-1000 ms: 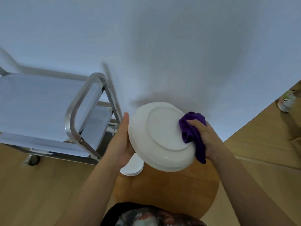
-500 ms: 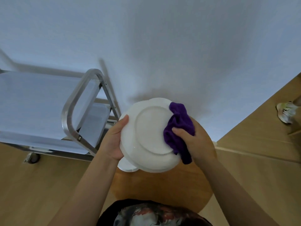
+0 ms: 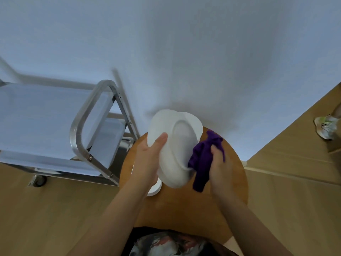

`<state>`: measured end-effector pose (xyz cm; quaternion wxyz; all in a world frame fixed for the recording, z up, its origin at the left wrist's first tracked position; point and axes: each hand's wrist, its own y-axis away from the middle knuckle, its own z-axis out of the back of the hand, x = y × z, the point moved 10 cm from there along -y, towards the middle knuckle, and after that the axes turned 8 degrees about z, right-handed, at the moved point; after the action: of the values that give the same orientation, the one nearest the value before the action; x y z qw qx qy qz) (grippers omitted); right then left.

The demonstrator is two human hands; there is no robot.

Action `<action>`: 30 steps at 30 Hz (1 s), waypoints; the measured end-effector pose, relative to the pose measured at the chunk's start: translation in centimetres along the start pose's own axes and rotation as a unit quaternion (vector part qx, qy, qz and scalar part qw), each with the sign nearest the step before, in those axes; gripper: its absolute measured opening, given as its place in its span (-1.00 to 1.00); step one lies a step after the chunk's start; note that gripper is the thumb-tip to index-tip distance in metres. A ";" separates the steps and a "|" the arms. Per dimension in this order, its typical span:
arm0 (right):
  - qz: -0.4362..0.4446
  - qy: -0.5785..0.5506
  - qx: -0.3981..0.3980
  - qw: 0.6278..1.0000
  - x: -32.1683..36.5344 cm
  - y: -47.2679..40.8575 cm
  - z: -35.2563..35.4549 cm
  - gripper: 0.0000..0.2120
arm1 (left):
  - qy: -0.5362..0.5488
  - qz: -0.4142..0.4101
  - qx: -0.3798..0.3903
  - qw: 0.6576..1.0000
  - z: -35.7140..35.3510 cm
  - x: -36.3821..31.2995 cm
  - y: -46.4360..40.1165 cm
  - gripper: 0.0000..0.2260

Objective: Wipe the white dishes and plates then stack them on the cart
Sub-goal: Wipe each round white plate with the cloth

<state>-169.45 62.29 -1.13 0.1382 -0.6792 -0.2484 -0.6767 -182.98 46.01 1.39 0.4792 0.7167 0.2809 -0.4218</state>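
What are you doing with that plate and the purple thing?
A person is wiping a round white plate over a round wooden table. The left hand holds the plate tilted on edge, thumb on its rim. The right hand grips a crumpled purple cloth against the plate's right edge. Another white dish lies on the table below. The metal cart with pale shelves stands to the left, no plates visible on it.

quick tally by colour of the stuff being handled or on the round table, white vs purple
white: 2, the plate held by the left hand, and a dish on the round table, mostly hidden
purple: 1, the cloth in the right hand
total: 3
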 end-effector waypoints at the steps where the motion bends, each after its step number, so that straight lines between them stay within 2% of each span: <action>1: -0.004 -0.004 -0.004 1.000 0.7 -1.1 0.0 -0.82 | -0.021 0.006 0.016 1.000 -0.5 0.3 0.3 -0.91; 5: 0.002 0.047 0.083 0.995 3.0 -2.7 -3.4 -0.85 | -0.040 0.040 0.059 0.997 -2.6 2.1 1.4 -0.85; 7: 0.035 0.075 0.131 0.988 3.3 -2.1 -4.9 -0.87 | -0.012 0.050 0.036 0.998 -2.2 2.4 1.4 -0.91; 9: 0.054 0.082 0.181 0.979 2.9 -0.8 -6.3 -0.78 | -0.002 0.052 0.004 0.999 -1.4 2.2 1.1 -0.88; 14: 0.120 0.091 0.325 0.934 3.1 2.8 -8.8 -0.74 | 0.034 0.046 -0.016 0.998 -0.7 2.1 0.7 -0.66; 17: 0.177 0.120 0.368 0.905 3.2 4.2 -8.1 -0.77 | 0.077 0.101 -0.018 0.992 -0.2 3.5 0.1 -0.60; 20: 0.235 0.180 0.373 0.880 2.0 5.0 -5.9 -0.88 | 0.130 0.164 -0.003 0.978 0.4 4.9 -0.6 -0.60; 23: 0.251 0.292 0.357 0.851 -0.6 3.8 -3.2 -0.82 | 0.071 0.149 -0.004 0.986 1.0 5.2 -1.2 -0.64; 25: 0.234 0.344 0.332 0.846 -1.8 2.2 -1.7 -0.82 | 0.043 0.151 0.015 0.987 0.5 5.5 -1.3 -0.65; 27: 0.226 0.351 0.290 0.861 -2.0 0.9 -0.7 -0.79 | 0.024 0.171 0.045 0.984 -0.4 6.2 -1.4 -0.66; 29: 0.191 0.319 0.221 0.901 -1.8 -0.6 0.5 -0.76 | 0.012 0.187 0.078 0.979 -1.3 6.7 -1.5 -0.69; 30: 0.164 0.291 0.191 0.923 -2.0 -1.3 1.0 -0.81 | 0.005 0.183 0.090 0.979 -1.8 6.8 -1.6 -0.72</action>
<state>-169.21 63.63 -3.32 0.4404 -0.4443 -0.2070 -0.7522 -180.34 48.21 -4.94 0.4805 0.7981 0.1085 -0.3468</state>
